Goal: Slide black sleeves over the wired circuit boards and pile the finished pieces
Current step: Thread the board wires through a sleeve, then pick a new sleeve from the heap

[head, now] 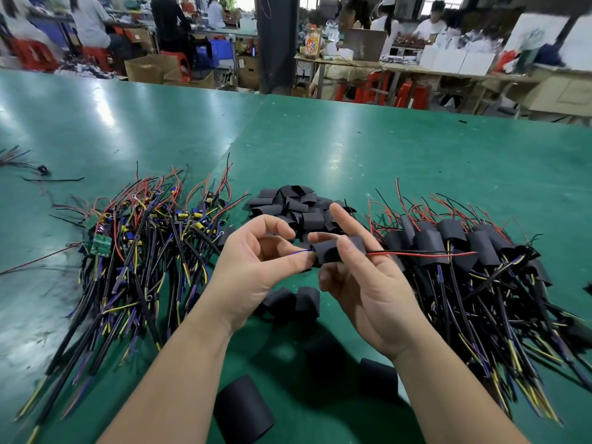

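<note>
Two hands, left hand (256, 267) and right hand (368, 290), with one sleeved piece (326, 251) between their fingers. Three heaps, each too dense to count: bare wired boards (144, 238) left of the fingers, loose sleeves (298, 206) beyond them, finished pieces (464, 251) to their right. Four stray sleeves (243, 408) lie nearer than the fingers, possibly five.

No readable text anywhere (label on the far jar (312, 43) is blurred).

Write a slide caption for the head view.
Left hand pinches the wires, right hand holds the black sleeve, beside the finished pile.
</note>
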{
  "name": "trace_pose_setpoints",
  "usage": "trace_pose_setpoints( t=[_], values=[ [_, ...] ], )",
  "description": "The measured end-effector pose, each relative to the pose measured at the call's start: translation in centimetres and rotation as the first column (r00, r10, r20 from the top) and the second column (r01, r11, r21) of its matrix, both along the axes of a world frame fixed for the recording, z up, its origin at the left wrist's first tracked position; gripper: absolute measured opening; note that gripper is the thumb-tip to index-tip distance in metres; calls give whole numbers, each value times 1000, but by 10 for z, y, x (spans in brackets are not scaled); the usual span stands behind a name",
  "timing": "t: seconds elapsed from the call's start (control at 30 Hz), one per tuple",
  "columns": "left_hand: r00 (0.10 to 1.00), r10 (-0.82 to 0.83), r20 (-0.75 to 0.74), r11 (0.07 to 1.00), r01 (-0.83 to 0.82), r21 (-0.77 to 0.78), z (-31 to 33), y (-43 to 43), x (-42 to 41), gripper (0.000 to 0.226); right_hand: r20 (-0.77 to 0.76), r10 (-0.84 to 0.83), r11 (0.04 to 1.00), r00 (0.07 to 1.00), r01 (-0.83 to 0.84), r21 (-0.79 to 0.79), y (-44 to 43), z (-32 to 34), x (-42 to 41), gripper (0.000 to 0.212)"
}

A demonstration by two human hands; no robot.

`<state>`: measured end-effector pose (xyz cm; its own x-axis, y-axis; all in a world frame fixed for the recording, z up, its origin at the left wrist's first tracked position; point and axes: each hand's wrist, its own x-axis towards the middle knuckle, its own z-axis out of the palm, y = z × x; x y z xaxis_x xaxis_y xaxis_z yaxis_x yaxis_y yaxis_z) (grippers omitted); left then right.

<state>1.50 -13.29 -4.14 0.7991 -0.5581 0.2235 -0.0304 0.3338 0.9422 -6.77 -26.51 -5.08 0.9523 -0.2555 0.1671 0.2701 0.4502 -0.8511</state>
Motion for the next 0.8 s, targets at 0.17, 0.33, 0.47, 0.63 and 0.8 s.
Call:
trace_pose_setpoints(
  t=[0.17,0.33,0.47,0.63,0.8],
  values=[
    [999,23,46,997,-26,69,-4,0,1,31,-24,-85,981,996,79,-176,4,-5,2,62],
    [997,64,50,995,-68,79,-4,-2,2,34,-18,-94,976,995,89,-197,6,-5,1,80],
    [995,85,59,992,-90,93,-3,-3,3,35,-95,-146,987,985,151,49,6,8,2,47],
    [993,114,-35,988,-110,106,-6,2,11,20,-242,-290,924,926,337,182,-22,26,-2,5],
    [774,530,347,639,-634,436,-20,13,32,7,-70,-688,726,723,683,-86,-67,41,-23,6]
  ],
)
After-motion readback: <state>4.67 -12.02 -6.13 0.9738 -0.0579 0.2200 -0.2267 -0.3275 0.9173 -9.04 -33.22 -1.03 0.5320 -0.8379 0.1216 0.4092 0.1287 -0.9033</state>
